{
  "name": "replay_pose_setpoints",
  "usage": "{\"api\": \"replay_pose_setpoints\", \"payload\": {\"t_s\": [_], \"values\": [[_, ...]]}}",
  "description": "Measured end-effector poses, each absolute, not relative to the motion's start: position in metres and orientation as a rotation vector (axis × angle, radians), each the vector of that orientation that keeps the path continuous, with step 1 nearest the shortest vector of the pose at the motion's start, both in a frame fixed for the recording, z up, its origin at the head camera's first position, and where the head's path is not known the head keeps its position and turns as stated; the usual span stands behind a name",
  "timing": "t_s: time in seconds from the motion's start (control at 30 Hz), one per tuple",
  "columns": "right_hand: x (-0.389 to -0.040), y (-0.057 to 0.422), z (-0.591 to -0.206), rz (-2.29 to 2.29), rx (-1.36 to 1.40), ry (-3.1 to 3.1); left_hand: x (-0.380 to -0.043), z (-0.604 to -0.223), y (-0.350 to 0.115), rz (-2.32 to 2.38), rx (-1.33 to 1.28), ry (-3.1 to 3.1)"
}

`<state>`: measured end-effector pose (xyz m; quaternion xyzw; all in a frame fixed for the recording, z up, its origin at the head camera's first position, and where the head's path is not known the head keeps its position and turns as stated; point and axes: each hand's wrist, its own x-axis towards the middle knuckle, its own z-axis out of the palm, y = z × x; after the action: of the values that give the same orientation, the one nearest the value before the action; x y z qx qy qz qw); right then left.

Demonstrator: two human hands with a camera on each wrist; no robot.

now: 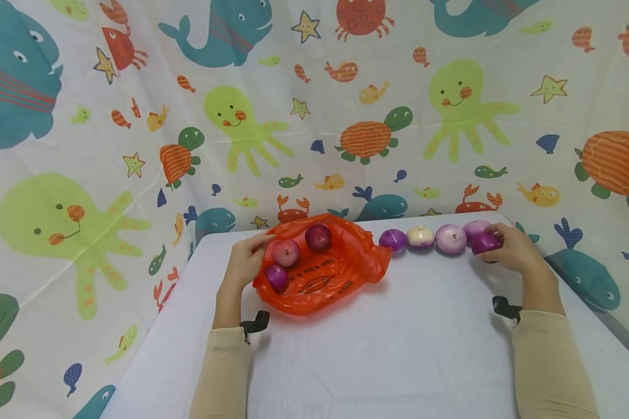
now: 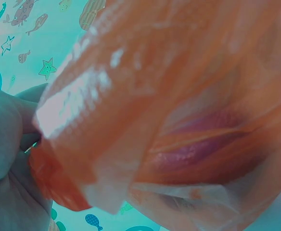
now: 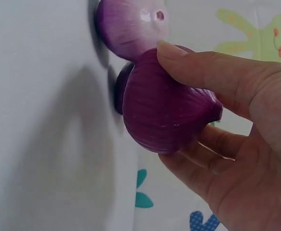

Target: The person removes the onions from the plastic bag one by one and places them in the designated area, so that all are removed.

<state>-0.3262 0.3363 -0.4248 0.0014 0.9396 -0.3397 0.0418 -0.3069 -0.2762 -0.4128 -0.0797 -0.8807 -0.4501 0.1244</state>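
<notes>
My left hand (image 1: pixel 245 262) pinches the left rim of a red-orange plastic bag (image 1: pixel 353 259) that lies with its mouth spread. Inside sit three purple onions: a small one (image 1: pixel 276 279), a paler one (image 1: pixel 285 253) and a dark one (image 1: pixel 318 237). Up close in the left wrist view, the bag (image 2: pixel 131 91) bunches at the thumb and a purple shape shows through it. At the right end of an onion row, my right hand (image 1: pixel 519 247) holds a deep purple onion (image 3: pixel 164 106) between thumb and fingers. A pale purple onion (image 1: pixel 474 228) is partly hidden behind it.
Along the table's back edge, right of the bag, stand a purple onion (image 1: pixel 393 240), a cream-topped one (image 1: pixel 420 238) and a pale purple one (image 1: pixel 451 239). A curtain (image 1: pixel 314 87) printed with sea animals hangs behind the white table (image 1: pixel 388 349).
</notes>
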Motion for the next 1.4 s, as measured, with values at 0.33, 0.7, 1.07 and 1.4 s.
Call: {"api": "replay_pose_setpoints", "payload": {"t_s": [0.33, 0.7, 1.07, 1.4], "values": [[-0.326, 0.343, -0.435, -1.022, 0.098, 2.781, -0.306, -0.414, -0.277, -1.322, -0.228, -2.56], [-0.326, 0.35, -0.441, -1.028, 0.079, 2.775, -0.306, -0.414, -0.277, -1.33, -0.226, -2.558], [-0.326, 0.352, -0.44, -1.055, 0.121, 2.749, -0.306, -0.414, -0.277, -1.334, -0.23, -2.56], [-0.324, 0.351, -0.437, -1.077, 0.151, 2.745, -0.307, -0.413, -0.277, -1.349, -0.226, -2.564]]}}
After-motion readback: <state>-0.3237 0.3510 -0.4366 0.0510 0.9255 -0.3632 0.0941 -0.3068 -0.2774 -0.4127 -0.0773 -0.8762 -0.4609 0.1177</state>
